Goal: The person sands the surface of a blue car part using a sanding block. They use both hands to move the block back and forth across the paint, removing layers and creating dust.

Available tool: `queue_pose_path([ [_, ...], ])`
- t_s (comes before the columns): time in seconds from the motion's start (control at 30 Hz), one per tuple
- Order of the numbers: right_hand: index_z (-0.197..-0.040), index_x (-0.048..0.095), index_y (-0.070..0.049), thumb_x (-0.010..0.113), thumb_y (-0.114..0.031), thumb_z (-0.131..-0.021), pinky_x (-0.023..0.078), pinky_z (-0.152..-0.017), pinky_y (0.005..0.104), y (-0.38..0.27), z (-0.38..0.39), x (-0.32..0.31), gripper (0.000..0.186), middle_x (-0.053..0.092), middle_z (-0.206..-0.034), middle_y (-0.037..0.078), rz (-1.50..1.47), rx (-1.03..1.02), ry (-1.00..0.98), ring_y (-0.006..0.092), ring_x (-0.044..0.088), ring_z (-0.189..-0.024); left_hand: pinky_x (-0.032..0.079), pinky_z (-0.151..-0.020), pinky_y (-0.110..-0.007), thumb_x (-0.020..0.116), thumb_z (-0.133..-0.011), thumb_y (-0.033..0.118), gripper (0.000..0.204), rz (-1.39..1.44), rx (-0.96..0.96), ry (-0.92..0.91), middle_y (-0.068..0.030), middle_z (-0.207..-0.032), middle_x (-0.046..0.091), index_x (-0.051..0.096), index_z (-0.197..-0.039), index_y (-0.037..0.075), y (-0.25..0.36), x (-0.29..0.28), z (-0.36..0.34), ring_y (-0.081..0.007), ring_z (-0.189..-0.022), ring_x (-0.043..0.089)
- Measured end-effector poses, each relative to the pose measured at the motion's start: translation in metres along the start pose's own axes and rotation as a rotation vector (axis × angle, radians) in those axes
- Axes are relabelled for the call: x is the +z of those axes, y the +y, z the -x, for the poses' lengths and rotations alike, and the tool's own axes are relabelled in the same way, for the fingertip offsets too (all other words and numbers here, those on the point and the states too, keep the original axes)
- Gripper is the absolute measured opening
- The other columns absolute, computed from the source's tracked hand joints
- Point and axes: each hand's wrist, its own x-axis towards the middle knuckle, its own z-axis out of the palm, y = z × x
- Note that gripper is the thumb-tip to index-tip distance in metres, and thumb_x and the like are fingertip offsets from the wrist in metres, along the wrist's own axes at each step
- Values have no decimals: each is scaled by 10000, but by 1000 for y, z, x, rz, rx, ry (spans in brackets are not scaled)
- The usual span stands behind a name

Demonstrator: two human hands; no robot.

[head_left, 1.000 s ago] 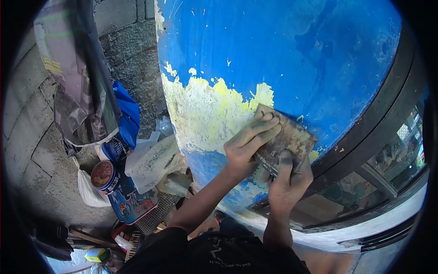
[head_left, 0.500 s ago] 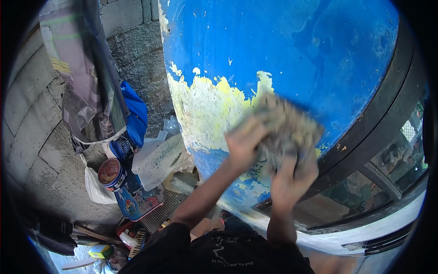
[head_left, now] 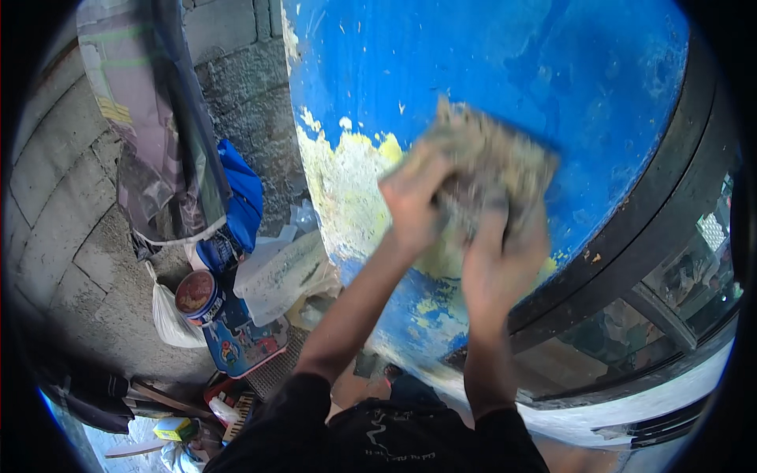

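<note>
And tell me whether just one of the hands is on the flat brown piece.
No, the left hand and the right hand are both on the flat brown piece.

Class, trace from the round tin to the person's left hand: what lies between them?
In the head view, translucent plastic, then a pale peeled patch, lie between the tin and the left hand.

Smooth blue painted surface, flaking rough
From here I see a matt, worn board, rough concrete blocks, crumpled translucent plastic.
</note>
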Motion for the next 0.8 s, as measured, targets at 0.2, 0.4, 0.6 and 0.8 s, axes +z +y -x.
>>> queue_pose_path([
  [0.2, -1129, 547, 96, 513, -76, -921, 489, -570, 276, 4, 14, -14, 273, 667, -846, 134, -30, -17, 77, 126, 608, -644, 518, -917, -365, 701, -669, 20, 288, 14, -42, -32, -117, -1033, 686, 709, -957, 38, 8, 6, 2, -281, -1051, 642],
  [0.4, -1018, 564, 62, 508, -47, -907, 438, -482, 236, 4, 22, -2, 165, 631, -755, 69, -98, -125, 190, 86, 570, -555, 541, -790, -335, 688, -598, -17, 397, 56, 120, 7, -123, -1010, 684, 702, -987, 63, -11, 12, 15, -276, -1014, 654],
  [0.6, -1113, 556, 91, 483, -42, -907, 478, -521, 253, -6, 5, 5, 256, 655, -815, 113, -49, -93, 108, 114, 604, -606, 545, -763, -335, 683, -624, 0, 333, 63, 38, 14, -108, -1026, 689, 709, -950, 66, -5, 10, -1, -279, -961, 667],
  [0.8, -1162, 547, 92, 474, -26, -887, 522, -723, 287, -21, -27, 18, 309, 669, -992, 159, -73, -54, -16, 169, 655, -854, 543, -808, -345, 678, -634, -10, 319, -10, 111, 64, -97, -997, 691, 707, -942, 65, -11, 2, -37, -283, -951, 668],
])
